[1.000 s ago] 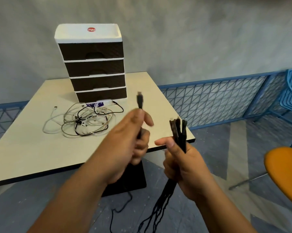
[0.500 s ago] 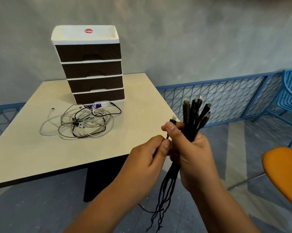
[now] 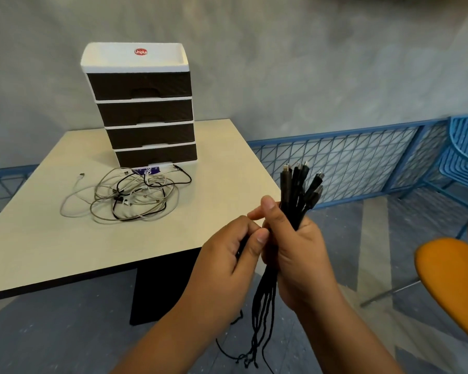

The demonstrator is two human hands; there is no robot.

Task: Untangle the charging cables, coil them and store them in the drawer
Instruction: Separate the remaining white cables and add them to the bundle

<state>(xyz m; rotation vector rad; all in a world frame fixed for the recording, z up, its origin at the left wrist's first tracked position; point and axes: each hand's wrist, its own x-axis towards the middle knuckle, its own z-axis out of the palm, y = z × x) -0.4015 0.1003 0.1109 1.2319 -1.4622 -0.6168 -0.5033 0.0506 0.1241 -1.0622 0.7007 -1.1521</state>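
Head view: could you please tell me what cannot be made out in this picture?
- Black cables: middle hidden inside the right hand; count unclear.
- Left hand: what its fingers pinch is covered by them.
- Drawer unit: drawers closed, contents unseen.
- Tangled pile on the table: plug types too small.
- Orange chair: cut by the right edge.

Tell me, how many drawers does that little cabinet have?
4, stacked on the drawer unit: top drawer, second drawer, third drawer, bottom drawer. All shut; none seems hidden.
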